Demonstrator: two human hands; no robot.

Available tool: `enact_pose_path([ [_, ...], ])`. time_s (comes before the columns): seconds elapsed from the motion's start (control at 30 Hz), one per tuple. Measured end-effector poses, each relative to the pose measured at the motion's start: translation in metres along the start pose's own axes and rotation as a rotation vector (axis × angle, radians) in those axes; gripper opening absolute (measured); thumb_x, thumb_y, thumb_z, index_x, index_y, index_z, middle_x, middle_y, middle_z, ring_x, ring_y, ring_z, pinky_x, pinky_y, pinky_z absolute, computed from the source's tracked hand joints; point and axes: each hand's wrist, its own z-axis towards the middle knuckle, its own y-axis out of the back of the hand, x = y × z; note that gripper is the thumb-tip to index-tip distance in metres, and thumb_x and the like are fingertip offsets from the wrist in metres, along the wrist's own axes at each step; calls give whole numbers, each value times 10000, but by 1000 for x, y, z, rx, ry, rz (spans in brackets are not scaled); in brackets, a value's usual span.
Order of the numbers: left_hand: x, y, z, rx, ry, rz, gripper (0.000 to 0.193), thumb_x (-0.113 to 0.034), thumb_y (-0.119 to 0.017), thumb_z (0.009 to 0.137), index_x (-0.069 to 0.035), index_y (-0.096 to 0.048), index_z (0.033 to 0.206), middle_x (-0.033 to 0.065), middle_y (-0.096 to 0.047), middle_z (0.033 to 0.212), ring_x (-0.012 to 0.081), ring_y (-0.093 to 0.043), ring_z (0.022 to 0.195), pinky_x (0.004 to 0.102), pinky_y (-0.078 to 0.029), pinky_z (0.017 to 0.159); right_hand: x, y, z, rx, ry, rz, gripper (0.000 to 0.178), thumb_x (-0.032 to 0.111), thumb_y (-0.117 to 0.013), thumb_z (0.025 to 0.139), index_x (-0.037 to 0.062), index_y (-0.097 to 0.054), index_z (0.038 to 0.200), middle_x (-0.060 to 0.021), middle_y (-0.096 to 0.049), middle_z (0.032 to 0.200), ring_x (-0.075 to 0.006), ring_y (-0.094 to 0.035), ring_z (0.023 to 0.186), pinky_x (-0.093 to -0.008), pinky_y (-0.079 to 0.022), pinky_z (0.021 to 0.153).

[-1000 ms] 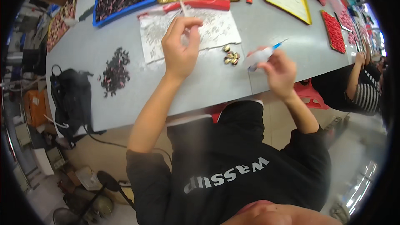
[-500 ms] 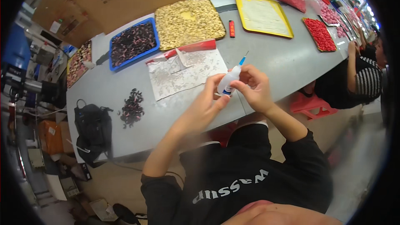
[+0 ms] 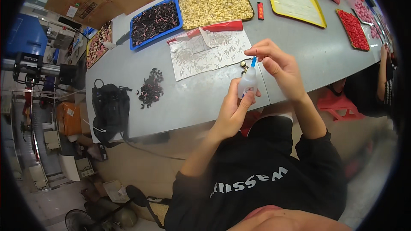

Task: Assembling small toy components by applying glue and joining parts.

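Note:
My left hand point(image 3: 233, 113) is wrapped round a translucent white squeeze bottle point(image 3: 247, 83), held nearly upright over the table's near edge. A blue needle tip point(image 3: 254, 61) with a thin metal needle tops it. My right hand point(image 3: 286, 69) is off the bottle's body, with its fingers stretched out at the needle and its thumb apart from them. Whether a fingertip touches the needle is unclear. Just behind the bottle lie a few small black and cream pieces point(image 3: 244, 65). Farther back is a white sheet point(image 3: 188, 66) with a red edge, strewn with little curved bits.
Beyond stand a blue tray point(image 3: 180, 15) of dark curved pieces, a tray of cream pieces point(image 3: 214, 0) and a yellow-rimmed tray point(image 3: 295, 2). A dark pile point(image 3: 151, 89) and a black bag point(image 3: 110, 109) lie left. Another person point(image 3: 364, 87) sits at right.
My right hand has left the bottle's side and moved up to the needle. The bottle now stands straighter, in my left hand alone. The whole view has shifted, bringing the table higher and rightward.

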Motion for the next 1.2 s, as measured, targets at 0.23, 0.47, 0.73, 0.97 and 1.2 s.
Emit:
enact_pose_path([
  [0.23,5,-12,0,22,22,-141,252,-212,-432,1007,-29,-387,1174,61,-533,986,105,-458,856,254,-408,816,-10,2,-2,-13,48,124,150,114,-609,907,-13,-665,963,-84,-591,1006,-144,-549,913,-260,-460,756],
  [0.47,14,-16,0,-20,1,-139,241,-223,-435,1005,-36,-386,1149,53,-523,962,97,-448,832,250,-404,791,-13,5,-2,58,45,108,131,87,-625,879,-17,-655,953,-104,-585,1017,-177,-541,970,-304,-443,832],
  [0.73,14,-17,1,-25,30,-157,235,-229,-428,1007,-35,-392,1134,50,-527,948,88,-446,820,240,-405,772,-28,9,-11,179,-92,214,165,96,-646,858,-20,-652,976,-110,-589,1027,-214,-542,1021,-344,-418,914],
  [0.97,25,-20,2,-156,20,-52,333,-237,-464,997,-10,-392,1229,57,-562,948,94,-480,791,234,-424,728,-32,5,-13,101,-131,145,200,89,-659,853,-31,-649,1012,-109,-582,1065,-162,-542,933,-279,-459,749],
  [1.2,28,-13,1,-113,63,19,493,-269,-523,973,20,-346,1330,94,-612,981,122,-564,772,255,-470,728,-33,7,-16,132,-236,97,189,78,-631,883,-12,-634,1049,-77,-621,1010,-138,-591,866,-253,-466,805],
])
